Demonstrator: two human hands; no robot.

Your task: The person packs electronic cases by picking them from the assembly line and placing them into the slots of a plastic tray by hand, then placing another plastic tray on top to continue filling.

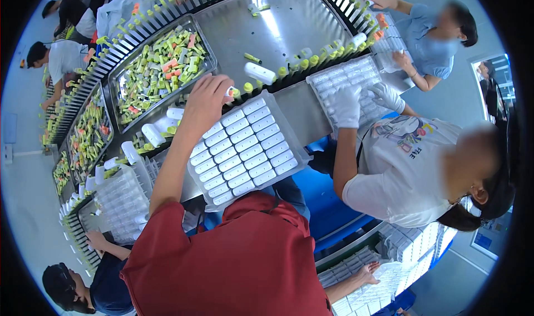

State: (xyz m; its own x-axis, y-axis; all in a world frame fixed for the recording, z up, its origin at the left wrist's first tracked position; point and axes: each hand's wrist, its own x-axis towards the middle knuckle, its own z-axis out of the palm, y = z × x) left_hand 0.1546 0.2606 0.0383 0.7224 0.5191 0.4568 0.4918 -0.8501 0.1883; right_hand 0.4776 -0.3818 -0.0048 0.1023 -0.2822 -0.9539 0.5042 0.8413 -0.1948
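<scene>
**Hand up at the far corner of the clear tray**

So one arm in a red sleeve [183,205] comes up from the bottom, and the hand [207,102] sits right at the far left corner of the clear plastic tray [303,159]. Can't honestly tell which hand it is, left or right. Fingers are curled around a small white capsule-shaped piece [230,92], poking out on the hand's right side, just past the tray's far edge. The tray is packed with rows of white pieces [245,149] like it, all lying flat, just below and right of the hand. Beyond the hand there's a metal tray [203,29] heaped with yellow-green, orange and white parts [161,65]. A person in white gloves [347,104] works another tray on the right.
</scene>
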